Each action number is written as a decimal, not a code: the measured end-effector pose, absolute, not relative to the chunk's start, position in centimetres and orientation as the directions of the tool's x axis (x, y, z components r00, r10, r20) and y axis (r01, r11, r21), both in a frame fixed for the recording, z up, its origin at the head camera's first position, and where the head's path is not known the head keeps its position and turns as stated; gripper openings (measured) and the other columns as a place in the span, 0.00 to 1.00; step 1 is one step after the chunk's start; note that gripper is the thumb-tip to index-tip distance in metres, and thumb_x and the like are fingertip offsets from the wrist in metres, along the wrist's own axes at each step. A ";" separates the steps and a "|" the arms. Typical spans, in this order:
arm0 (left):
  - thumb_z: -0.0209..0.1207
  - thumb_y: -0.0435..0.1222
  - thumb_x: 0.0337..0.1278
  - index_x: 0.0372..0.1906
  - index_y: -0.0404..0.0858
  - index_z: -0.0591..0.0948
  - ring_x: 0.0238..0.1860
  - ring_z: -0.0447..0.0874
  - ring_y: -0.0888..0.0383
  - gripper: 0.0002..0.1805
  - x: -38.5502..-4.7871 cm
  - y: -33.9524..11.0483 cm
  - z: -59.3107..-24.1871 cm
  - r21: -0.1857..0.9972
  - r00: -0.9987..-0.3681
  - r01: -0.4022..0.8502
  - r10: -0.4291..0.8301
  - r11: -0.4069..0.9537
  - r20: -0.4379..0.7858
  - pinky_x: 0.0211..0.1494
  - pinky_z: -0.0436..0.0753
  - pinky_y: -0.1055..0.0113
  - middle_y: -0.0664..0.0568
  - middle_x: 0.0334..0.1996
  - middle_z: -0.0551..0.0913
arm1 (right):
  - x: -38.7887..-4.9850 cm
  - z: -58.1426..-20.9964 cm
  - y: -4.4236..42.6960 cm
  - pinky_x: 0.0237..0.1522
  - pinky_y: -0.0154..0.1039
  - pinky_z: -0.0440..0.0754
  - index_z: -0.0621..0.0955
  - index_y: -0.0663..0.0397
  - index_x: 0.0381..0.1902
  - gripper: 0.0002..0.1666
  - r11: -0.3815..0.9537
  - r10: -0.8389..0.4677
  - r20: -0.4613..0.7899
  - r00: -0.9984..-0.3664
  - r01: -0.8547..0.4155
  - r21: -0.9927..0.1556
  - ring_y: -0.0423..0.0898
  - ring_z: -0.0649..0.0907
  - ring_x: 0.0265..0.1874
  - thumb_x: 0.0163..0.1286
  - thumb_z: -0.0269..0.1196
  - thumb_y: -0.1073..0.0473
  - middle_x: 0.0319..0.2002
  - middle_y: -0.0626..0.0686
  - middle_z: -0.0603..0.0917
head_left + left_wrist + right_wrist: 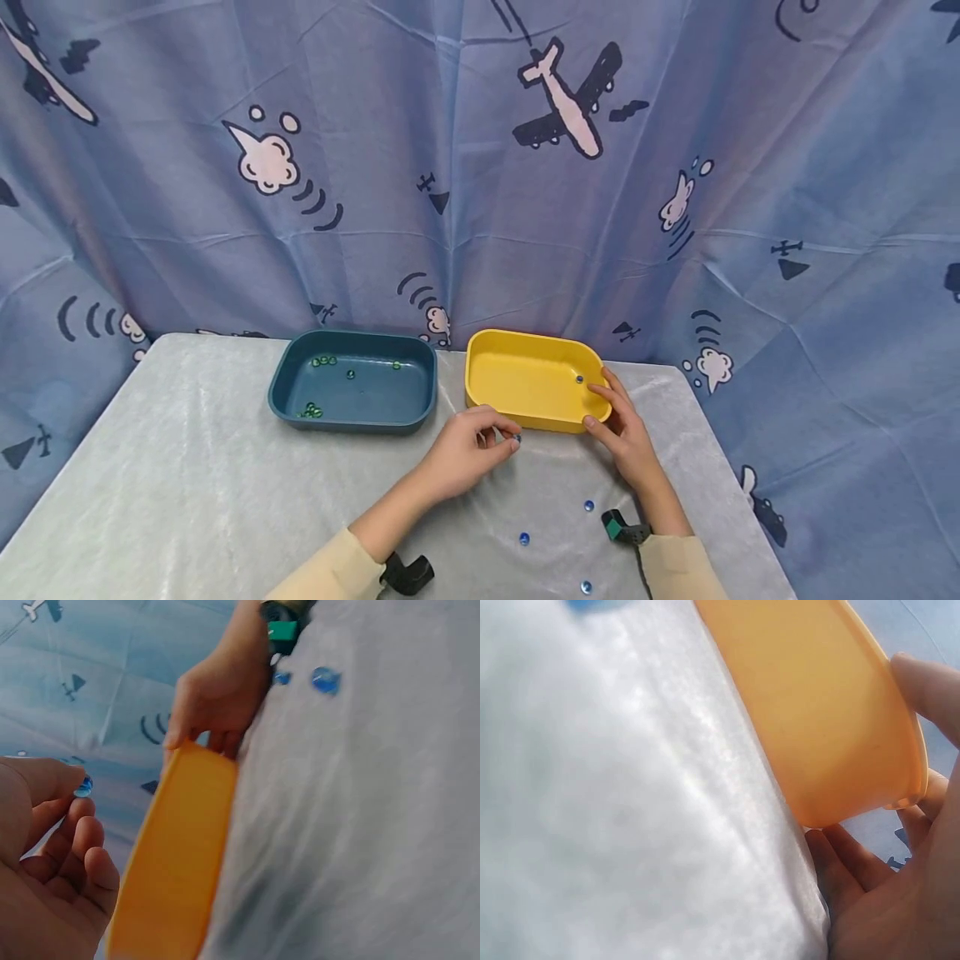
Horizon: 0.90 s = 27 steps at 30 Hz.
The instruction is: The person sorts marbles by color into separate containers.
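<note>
My left hand [468, 450] pinches a blue marble [84, 788] just beside the near side of the yellow tray [517, 383], which runs lengthwise left to right; my right hand [630, 437] clasps its right end

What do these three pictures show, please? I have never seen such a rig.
There is no machine: these are a person's left hand and right hand. The wide picture comes from a camera on the head; the two others come from wrist cameras, one per hand. On the table are a blue tray with green marbles, a yellow tray with one blue marble inside, and three loose blue marbles. The left hand pinches another blue marble; the right hand holds the yellow tray.
</note>
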<state>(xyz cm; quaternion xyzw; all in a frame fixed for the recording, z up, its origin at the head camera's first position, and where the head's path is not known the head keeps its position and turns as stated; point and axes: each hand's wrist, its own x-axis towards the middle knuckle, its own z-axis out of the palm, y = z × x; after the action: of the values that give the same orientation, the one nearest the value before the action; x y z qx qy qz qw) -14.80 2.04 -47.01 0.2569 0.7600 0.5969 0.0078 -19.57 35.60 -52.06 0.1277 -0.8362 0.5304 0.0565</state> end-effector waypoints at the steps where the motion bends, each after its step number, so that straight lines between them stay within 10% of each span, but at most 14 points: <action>1: 0.71 0.32 0.70 0.48 0.42 0.93 0.34 0.78 0.63 0.06 -15.0 1.9 -46.7 0.909 -0.867 0.389 0.395 0.152 0.305 0.37 0.80 0.70 0.61 0.37 0.85 | -19.6 -52.1 35.6 0.70 0.19 0.65 0.75 0.63 0.76 0.30 0.404 -0.154 0.231 -0.961 -0.274 -0.873 0.62 0.55 0.86 0.80 0.66 0.62 0.89 0.50 0.51; 27: 0.69 0.34 0.74 0.50 0.35 0.92 0.37 0.80 0.58 0.09 -21.7 1.8 -43.5 0.890 -0.891 0.376 0.364 0.257 0.271 0.38 0.81 0.68 0.53 0.41 0.89 | -19.5 -52.1 35.5 0.70 0.18 0.64 0.75 0.62 0.76 0.30 0.417 -0.144 0.226 -0.963 -0.266 -0.869 0.61 0.54 0.87 0.80 0.67 0.61 0.90 0.49 0.51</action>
<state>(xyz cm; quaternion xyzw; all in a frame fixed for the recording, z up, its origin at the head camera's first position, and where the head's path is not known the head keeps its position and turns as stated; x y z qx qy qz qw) -21.74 1.76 -43.55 0.2332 0.7928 0.5631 -0.0054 -19.46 35.52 -52.06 0.1221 -0.8398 0.5258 0.0580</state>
